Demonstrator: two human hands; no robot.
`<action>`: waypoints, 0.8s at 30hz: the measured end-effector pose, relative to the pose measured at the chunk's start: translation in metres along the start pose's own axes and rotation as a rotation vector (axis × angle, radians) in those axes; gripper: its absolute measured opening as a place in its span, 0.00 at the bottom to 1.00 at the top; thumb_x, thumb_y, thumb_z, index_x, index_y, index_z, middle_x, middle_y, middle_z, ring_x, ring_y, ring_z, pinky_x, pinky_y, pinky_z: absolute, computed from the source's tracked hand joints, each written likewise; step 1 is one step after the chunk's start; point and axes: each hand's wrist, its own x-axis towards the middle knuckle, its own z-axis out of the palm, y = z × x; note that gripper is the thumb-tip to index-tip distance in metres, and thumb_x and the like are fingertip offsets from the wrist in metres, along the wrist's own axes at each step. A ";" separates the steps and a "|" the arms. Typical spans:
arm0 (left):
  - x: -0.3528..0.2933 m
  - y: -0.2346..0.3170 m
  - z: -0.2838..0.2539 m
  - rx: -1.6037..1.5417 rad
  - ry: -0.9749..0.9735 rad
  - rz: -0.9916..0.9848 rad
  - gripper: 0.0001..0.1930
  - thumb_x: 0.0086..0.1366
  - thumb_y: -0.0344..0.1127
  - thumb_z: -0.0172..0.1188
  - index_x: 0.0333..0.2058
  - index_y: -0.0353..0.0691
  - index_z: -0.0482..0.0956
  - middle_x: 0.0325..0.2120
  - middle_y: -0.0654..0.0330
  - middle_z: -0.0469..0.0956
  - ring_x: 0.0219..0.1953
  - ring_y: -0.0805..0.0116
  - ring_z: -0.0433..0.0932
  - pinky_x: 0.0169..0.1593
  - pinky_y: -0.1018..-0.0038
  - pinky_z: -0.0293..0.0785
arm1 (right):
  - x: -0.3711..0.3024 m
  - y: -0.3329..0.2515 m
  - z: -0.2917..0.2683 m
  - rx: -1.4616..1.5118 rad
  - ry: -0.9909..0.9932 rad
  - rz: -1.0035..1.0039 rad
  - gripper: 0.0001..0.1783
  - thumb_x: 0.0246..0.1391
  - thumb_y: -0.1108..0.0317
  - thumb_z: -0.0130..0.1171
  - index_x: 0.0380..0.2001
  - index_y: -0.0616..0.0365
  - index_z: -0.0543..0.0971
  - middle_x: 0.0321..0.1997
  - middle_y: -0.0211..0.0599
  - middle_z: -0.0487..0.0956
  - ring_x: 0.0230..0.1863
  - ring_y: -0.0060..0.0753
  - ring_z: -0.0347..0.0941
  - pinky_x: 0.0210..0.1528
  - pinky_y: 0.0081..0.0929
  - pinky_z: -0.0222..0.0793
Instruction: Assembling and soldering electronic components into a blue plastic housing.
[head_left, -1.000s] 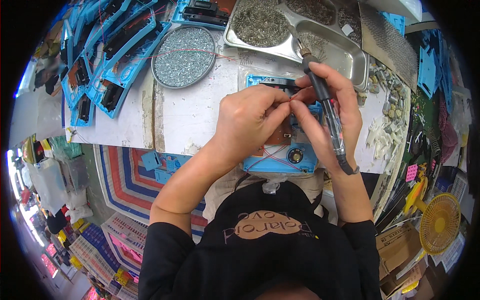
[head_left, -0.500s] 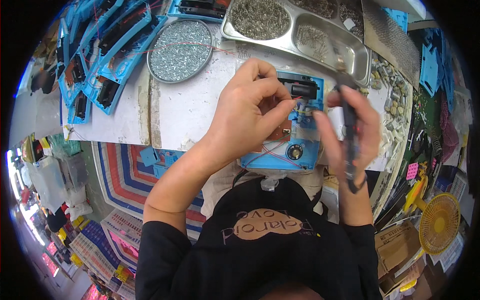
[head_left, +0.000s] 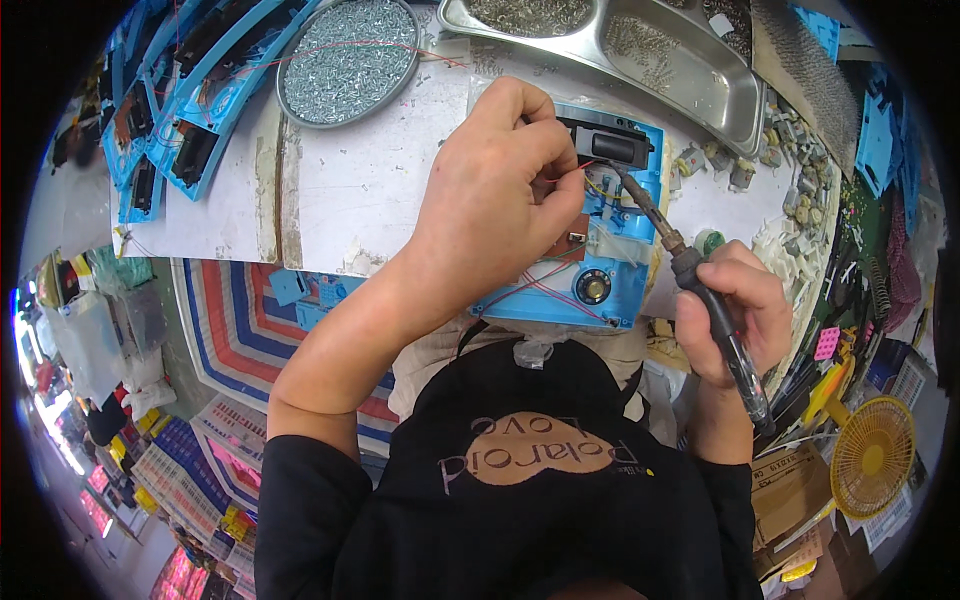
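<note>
A blue plastic housing (head_left: 622,307) lies on the table in front of me, with a black battery compartment (head_left: 612,148), a brown circuit board and a round speaker (head_left: 592,287) in it. My left hand (head_left: 510,180) pinches a thin red wire (head_left: 583,166) at the housing's left side, its fingertips close together. In my right hand (head_left: 742,315) is a soldering iron (head_left: 712,300), held like a pen. The iron's tip points up and left, close to the red wire's end by the battery compartment; whether they touch I cannot tell.
A round dish of screws (head_left: 347,65) and a metal tray (head_left: 690,85) with small parts stand at the back. Blue housings (head_left: 205,130) are stacked at the far left. Small metal parts and white pieces (head_left: 785,250) lie to the right, beyond them a yellow fan (head_left: 872,455).
The soldering iron has swung from upright to a leftward slant, its tip coming down to the wire by the battery compartment. My left hand keeps its pinch. The whole view has shifted slightly.
</note>
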 end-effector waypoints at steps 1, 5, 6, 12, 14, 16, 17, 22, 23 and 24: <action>0.000 -0.001 0.000 0.007 0.000 0.003 0.05 0.56 0.24 0.68 0.28 0.31 0.80 0.35 0.58 0.72 0.30 0.71 0.77 0.32 0.77 0.75 | 0.001 0.001 0.000 -0.009 -0.015 -0.015 0.17 0.53 0.76 0.68 0.45 0.65 0.74 0.28 0.38 0.71 0.28 0.28 0.65 0.32 0.24 0.60; 0.000 -0.003 -0.001 0.027 0.003 0.031 0.05 0.56 0.24 0.68 0.29 0.31 0.80 0.35 0.58 0.72 0.30 0.71 0.77 0.32 0.77 0.75 | 0.006 -0.004 0.002 -0.057 -0.053 -0.004 0.18 0.52 0.75 0.69 0.45 0.64 0.75 0.26 0.38 0.72 0.27 0.29 0.66 0.31 0.25 0.60; 0.000 -0.003 0.000 0.021 0.004 0.026 0.05 0.56 0.24 0.68 0.29 0.31 0.80 0.35 0.58 0.72 0.30 0.71 0.77 0.32 0.77 0.76 | 0.007 -0.004 0.003 -0.068 -0.053 -0.013 0.18 0.52 0.75 0.69 0.45 0.63 0.75 0.26 0.38 0.72 0.27 0.29 0.66 0.30 0.25 0.60; 0.000 -0.002 0.000 0.005 0.010 0.016 0.05 0.55 0.25 0.68 0.29 0.32 0.80 0.35 0.57 0.72 0.30 0.70 0.77 0.33 0.76 0.76 | 0.010 -0.004 0.006 -0.147 -0.036 -0.044 0.17 0.52 0.73 0.70 0.43 0.62 0.76 0.24 0.37 0.72 0.25 0.30 0.66 0.27 0.25 0.59; 0.000 -0.003 0.001 -0.002 0.028 0.033 0.05 0.55 0.25 0.68 0.29 0.32 0.80 0.35 0.57 0.72 0.30 0.69 0.77 0.33 0.76 0.76 | 0.012 -0.005 0.006 -0.164 -0.043 -0.054 0.17 0.51 0.73 0.70 0.43 0.62 0.76 0.24 0.37 0.72 0.24 0.30 0.66 0.26 0.25 0.59; -0.001 -0.003 0.001 -0.002 0.028 0.031 0.06 0.55 0.25 0.68 0.29 0.32 0.80 0.35 0.57 0.72 0.30 0.69 0.77 0.33 0.75 0.76 | 0.015 -0.006 0.007 -0.187 -0.056 -0.070 0.17 0.51 0.74 0.70 0.43 0.62 0.76 0.23 0.36 0.72 0.23 0.30 0.66 0.26 0.26 0.59; -0.001 -0.003 0.001 -0.003 0.028 0.029 0.06 0.55 0.25 0.68 0.29 0.32 0.80 0.35 0.57 0.72 0.30 0.69 0.77 0.33 0.75 0.76 | 0.016 -0.007 0.007 -0.198 -0.063 -0.079 0.17 0.51 0.74 0.70 0.43 0.61 0.76 0.23 0.36 0.72 0.23 0.31 0.66 0.26 0.26 0.60; 0.000 -0.003 0.002 0.002 0.033 0.032 0.06 0.54 0.25 0.69 0.28 0.32 0.80 0.34 0.57 0.72 0.30 0.69 0.77 0.32 0.75 0.75 | 0.027 -0.002 0.004 -0.294 -0.145 -0.262 0.17 0.47 0.77 0.70 0.42 0.60 0.78 0.22 0.36 0.73 0.22 0.36 0.67 0.26 0.31 0.62; 0.000 -0.003 0.002 0.001 0.033 0.028 0.06 0.54 0.25 0.69 0.28 0.32 0.80 0.34 0.57 0.72 0.30 0.69 0.77 0.32 0.75 0.75 | 0.029 -0.001 0.004 -0.315 -0.163 -0.311 0.18 0.46 0.78 0.70 0.41 0.60 0.79 0.22 0.36 0.73 0.22 0.36 0.67 0.26 0.31 0.62; 0.001 -0.003 0.002 0.003 0.035 0.032 0.06 0.54 0.25 0.69 0.28 0.32 0.80 0.34 0.57 0.72 0.30 0.69 0.76 0.32 0.75 0.75 | 0.030 -0.003 0.002 -0.331 -0.177 -0.317 0.18 0.45 0.78 0.70 0.41 0.61 0.79 0.21 0.36 0.73 0.22 0.37 0.67 0.26 0.32 0.62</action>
